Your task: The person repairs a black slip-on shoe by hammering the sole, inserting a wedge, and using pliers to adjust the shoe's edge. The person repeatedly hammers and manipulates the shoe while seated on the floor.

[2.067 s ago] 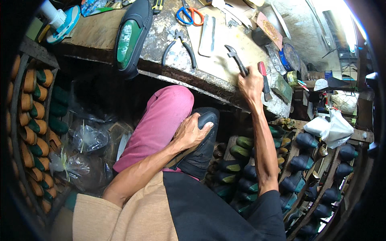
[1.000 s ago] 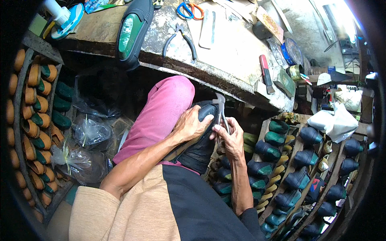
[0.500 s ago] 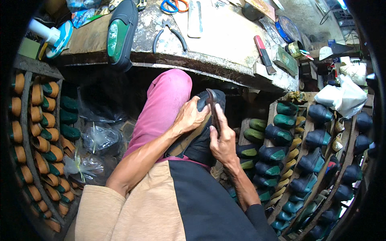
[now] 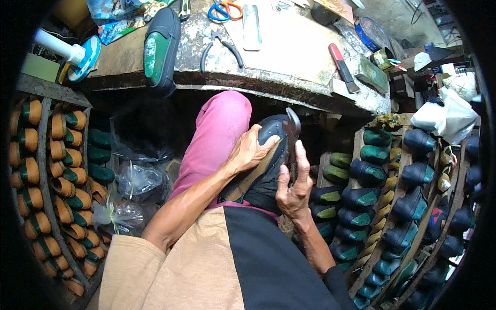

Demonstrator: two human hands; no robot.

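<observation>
A black shoe on its last [image 4: 264, 170] rests on my lap beside my pink-trousered knee [image 4: 217, 134]. My left hand [image 4: 249, 151] presses down on the shoe's upper near the toe, fingers wrapped over it. My right hand [image 4: 293, 188] grips a metal pincer tool [image 4: 292, 129], whose jaws sit at the shoe's toe edge. The rest of the shoe is partly hidden by my hands and my tan and black shirt.
A worn workbench [image 4: 289, 57] holds pliers [image 4: 221, 47], orange-handled scissors [image 4: 225, 10], a red-handled tool [image 4: 341, 66], a metal file [image 4: 251, 27] and a black shoe with a green insole [image 4: 160, 46]. Racks of orange lasts [image 4: 57, 175] stand left, dark lasted shoes [image 4: 382, 196] right.
My right hand took the pincer tool off the bench and brought it down to the shoe's toe. The left hand stayed on the shoe throughout.
</observation>
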